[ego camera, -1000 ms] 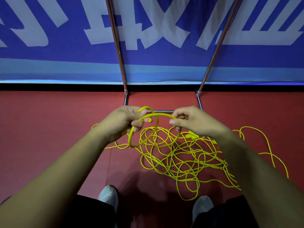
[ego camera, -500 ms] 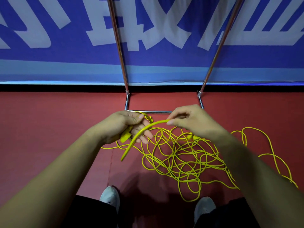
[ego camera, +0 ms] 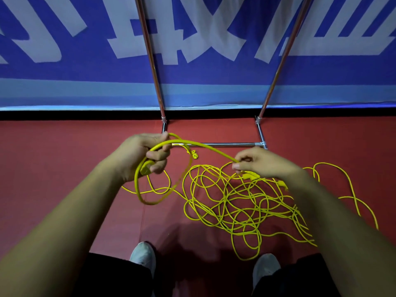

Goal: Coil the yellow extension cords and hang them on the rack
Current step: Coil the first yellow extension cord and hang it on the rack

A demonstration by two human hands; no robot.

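A tangled heap of yellow extension cord lies on the red floor in front of my feet. My left hand grips the cord's plug end, and one loop hangs below it. From that hand a taut length of cord runs right to my right hand, which pinches it between thumb and fingertips just above the heap. The metal rack stands straight ahead, with its base bar on the floor and two poles rising out of view.
A blue banner with large pale characters covers the wall behind the rack. My two light shoes stand at the bottom edge. More cord trails off to the right. Bare red floor lies to the left.
My hands have drawn apart: the right slid along the cord to the right and down. A full loop now hangs from my left hand where only a short bent length hung before.
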